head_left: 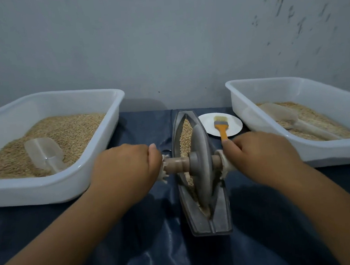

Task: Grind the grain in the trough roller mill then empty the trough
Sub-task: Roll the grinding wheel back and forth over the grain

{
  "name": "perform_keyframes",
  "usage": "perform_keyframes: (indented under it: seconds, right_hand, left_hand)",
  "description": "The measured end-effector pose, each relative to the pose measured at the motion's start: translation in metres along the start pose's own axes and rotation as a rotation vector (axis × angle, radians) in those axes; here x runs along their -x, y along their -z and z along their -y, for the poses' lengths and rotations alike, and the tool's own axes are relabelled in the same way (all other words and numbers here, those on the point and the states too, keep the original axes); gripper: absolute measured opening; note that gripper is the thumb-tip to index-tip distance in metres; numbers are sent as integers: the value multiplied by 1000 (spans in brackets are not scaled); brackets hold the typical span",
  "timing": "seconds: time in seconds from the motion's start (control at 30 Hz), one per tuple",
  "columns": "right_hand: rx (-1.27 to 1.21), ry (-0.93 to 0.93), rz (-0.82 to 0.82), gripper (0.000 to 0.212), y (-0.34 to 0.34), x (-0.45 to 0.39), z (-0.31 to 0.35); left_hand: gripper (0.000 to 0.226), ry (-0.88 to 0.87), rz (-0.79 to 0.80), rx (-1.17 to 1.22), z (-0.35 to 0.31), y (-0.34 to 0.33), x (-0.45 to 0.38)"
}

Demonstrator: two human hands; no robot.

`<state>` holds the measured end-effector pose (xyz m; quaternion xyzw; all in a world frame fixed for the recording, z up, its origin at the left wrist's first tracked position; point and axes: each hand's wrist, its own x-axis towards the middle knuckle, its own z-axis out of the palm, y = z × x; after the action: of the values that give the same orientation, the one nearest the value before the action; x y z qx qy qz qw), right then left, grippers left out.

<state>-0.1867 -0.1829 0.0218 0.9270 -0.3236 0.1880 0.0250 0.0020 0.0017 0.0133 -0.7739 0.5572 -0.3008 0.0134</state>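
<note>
Mid-grind: my left hand (128,169) and right hand (259,156) grip the wheel's (201,164) axle ends; grain (186,135), seemingly mostly whole, fills the trough (222,213), not yet emptied.

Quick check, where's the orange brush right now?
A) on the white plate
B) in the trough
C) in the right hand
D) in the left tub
A: the brush lies on the plate behind the right hand, which grips the roller handle instead.
</note>
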Motion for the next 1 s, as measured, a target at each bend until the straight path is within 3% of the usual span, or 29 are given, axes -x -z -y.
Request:
perform_keyframes:
  seconds: [0.1,0.23,0.3,0.37,0.53,0.7,0.77,0.87,1.0]
  right_hand:
    - [20,20,-31,59,5,13,3]
    - [19,-62,-72,56,-14,-17,4]
    - [48,-83,-86,54,-28,-44,0]
    - [26,-88,-106,52,-38,-68,-3]
    - [24,-88,-171,48,-43,-90,-4]
    - [58,-29,-81,46,-26,-56,3]
    - [53,-8,14,46,-16,-34,2]
    - [-46,-48,137,54,3,-7,-1]
    - [-55,-62,144,55,6,-1,0]
  left_hand:
    - [45,159,-6,191,-5,9,5]
    - [43,261,112,132,0,-18,-21]
    - [24,141,118,-60,4,-35,-38]
    - [47,32,148,-196,9,-48,-55]
    - [50,83,152,-157,14,-50,-72]
    - [47,63,221,-104,9,-38,-42]
    - [20,137,204,8,5,-28,-26]
    - [45,335,115,191,-5,-5,-9]
    - [46,265,77,208,-5,4,-6]
